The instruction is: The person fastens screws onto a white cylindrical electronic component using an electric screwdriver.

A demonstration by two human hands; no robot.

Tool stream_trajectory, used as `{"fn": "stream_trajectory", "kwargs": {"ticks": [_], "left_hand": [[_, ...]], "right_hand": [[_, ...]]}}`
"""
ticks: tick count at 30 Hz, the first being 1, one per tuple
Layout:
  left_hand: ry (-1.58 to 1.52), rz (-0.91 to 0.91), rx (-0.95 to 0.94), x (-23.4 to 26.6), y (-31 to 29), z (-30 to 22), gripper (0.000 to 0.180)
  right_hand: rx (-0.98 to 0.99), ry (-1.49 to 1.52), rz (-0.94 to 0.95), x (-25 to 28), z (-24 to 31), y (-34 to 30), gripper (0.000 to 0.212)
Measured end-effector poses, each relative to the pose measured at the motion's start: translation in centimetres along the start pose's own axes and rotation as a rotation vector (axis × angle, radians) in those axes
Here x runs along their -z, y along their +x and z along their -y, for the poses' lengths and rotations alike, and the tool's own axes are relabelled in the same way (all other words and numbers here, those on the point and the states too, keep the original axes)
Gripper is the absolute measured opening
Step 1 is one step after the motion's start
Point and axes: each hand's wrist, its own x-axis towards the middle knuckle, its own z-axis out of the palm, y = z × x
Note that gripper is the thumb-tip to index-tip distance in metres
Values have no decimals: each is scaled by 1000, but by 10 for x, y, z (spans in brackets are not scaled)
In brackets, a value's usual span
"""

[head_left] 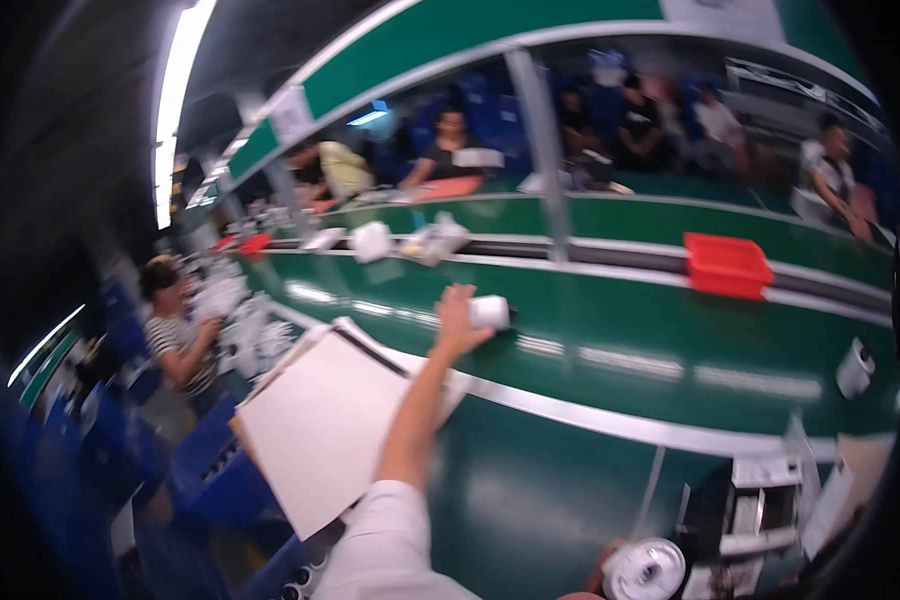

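My left arm reaches out over the green conveyor belt [630,350]. At its end my left hand [454,322] is closed about the near-left end of a white cylinder [487,313] with a dark far end; motion blurs the fingers. At the bottom edge, a white round part [646,570] with a ringed face and a dark centre is held by my right hand [600,575]. Only a little of that hand shows beside the part. Another white cylinder [855,369] with a dark band stands tilted-looking on the belt at the right.
White sheets or boards [320,425] lie left of my forearm. A red tray [727,266] sits beyond the belt. White and black boxes [760,505] stand at the lower right. Blue bins [210,465] are at the left. A person in stripes [185,345] works there; others sit across the line.
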Motion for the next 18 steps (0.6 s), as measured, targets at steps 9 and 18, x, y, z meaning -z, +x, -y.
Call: {"fn": "stream_trajectory", "kwargs": {"ticks": [9, 18], "left_hand": [[-432, 458, -213, 15, -106, -117, 37], [-468, 481, -226, 15, -122, -181, 37]], "right_hand": [[-157, 329, 7, -60, 64, 10, 53], [-158, 345, -37, -17, 74, 12, 56]]}}
